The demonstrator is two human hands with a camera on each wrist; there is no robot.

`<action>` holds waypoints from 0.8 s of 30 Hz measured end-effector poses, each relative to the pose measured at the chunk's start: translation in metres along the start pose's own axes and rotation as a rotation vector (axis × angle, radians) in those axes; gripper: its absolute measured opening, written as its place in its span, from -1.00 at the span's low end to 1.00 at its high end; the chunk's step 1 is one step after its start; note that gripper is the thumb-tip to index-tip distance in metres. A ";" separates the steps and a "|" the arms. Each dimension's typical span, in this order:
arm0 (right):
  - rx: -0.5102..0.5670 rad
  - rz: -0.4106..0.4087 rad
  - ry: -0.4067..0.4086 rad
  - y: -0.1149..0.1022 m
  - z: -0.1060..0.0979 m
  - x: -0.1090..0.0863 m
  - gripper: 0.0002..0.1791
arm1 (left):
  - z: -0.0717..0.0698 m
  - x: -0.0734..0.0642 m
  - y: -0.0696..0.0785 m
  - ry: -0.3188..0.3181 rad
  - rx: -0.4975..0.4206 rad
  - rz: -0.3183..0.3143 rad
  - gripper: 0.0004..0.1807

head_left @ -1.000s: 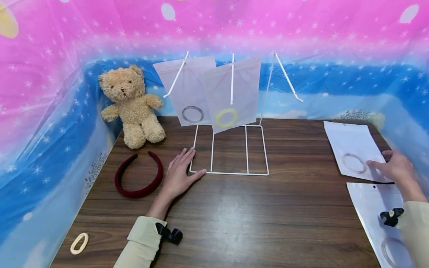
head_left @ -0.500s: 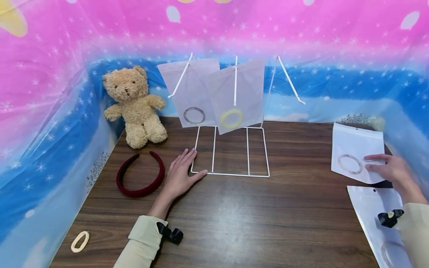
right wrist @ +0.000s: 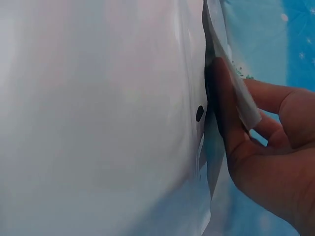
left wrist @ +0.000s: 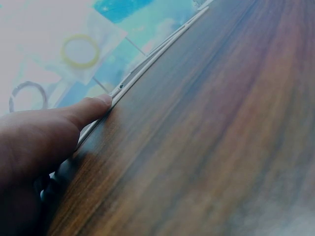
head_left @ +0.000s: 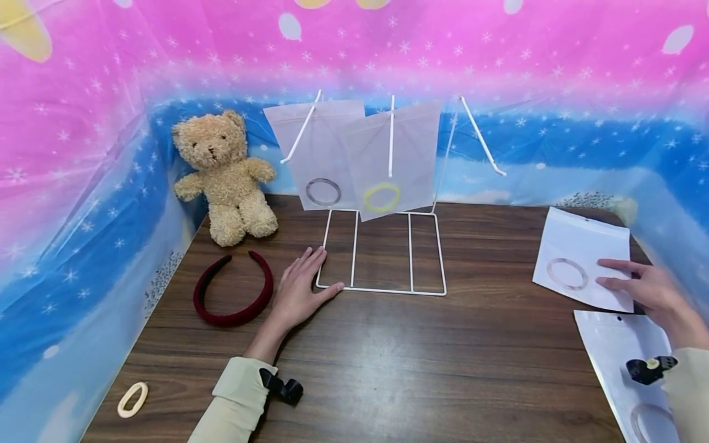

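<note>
My left hand (head_left: 299, 289) rests at the left front corner of a white wire display rack (head_left: 382, 290), fingers straight; in the left wrist view the thumb (left wrist: 96, 108) touches its front bar. At the right, my right hand (head_left: 661, 295) pinches the edge of a white zip bag (head_left: 589, 246) with a clear bangle (head_left: 567, 274) showing through it. Fingers (right wrist: 268, 96) lie on one face of that bag and the thumb on the other, in the right wrist view. Another white bag (head_left: 615, 363) with a ring-shaped bangle lies just nearer, partly under the right forearm.
Two bags hang on the rack's left and middle hooks, one with a grey bangle (head_left: 324, 192), one with a yellow bangle (head_left: 381, 197). The right hook (head_left: 484, 138) is bare. A teddy bear (head_left: 224, 178), a dark red headband (head_left: 232, 317) and a cream oval ring (head_left: 132, 400) stand left.
My right hand has taken hold of the upper white bag and shifted it slightly left and nearer, turning it a little. The left hand keeps its place on the rack.
</note>
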State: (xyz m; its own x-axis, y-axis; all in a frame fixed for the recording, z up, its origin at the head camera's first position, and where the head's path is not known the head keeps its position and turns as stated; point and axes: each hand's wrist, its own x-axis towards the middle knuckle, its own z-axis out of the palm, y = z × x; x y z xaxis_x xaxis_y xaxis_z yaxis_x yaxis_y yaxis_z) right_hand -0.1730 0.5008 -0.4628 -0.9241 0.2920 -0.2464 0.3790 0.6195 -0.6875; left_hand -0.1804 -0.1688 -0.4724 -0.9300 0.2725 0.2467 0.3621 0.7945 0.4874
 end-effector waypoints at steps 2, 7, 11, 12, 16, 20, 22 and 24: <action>0.035 -0.014 -0.019 -0.001 0.000 -0.003 -0.08 | 0.000 0.000 0.000 0.001 -0.001 -0.001 -0.09; 0.063 -0.091 -0.013 -0.010 0.004 -0.013 -0.12 | -0.001 0.000 0.001 -0.006 0.005 -0.009 -0.09; 0.024 -0.149 0.060 -0.025 0.010 -0.023 -0.22 | 0.000 0.000 0.002 -0.009 0.010 -0.016 -0.09; 0.004 -0.166 0.085 -0.029 0.012 -0.027 -0.25 | 0.000 0.000 0.002 -0.009 0.011 -0.017 -0.09; -0.049 -0.249 0.176 -0.048 0.018 -0.042 -0.32 | 0.000 0.000 0.002 -0.011 0.014 -0.020 -0.08; -0.072 -0.338 0.248 -0.062 0.023 -0.057 -0.35 | 0.000 0.000 0.002 -0.011 0.012 -0.017 -0.08; -0.077 -0.404 0.274 -0.067 0.025 -0.063 -0.36 | 0.000 0.000 0.002 -0.010 0.012 -0.016 -0.09; -0.080 -0.481 0.296 -0.072 0.027 -0.068 -0.36 | 0.000 0.000 0.002 -0.008 0.013 -0.016 -0.08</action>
State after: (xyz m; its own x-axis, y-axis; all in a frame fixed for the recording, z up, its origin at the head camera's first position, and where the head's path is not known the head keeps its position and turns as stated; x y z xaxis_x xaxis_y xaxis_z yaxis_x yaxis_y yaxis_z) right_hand -0.1387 0.4164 -0.4150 -0.9451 0.1482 0.2914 -0.0678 0.7831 -0.6182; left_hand -0.1796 -0.1674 -0.4719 -0.9361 0.2643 0.2322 0.3466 0.8060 0.4798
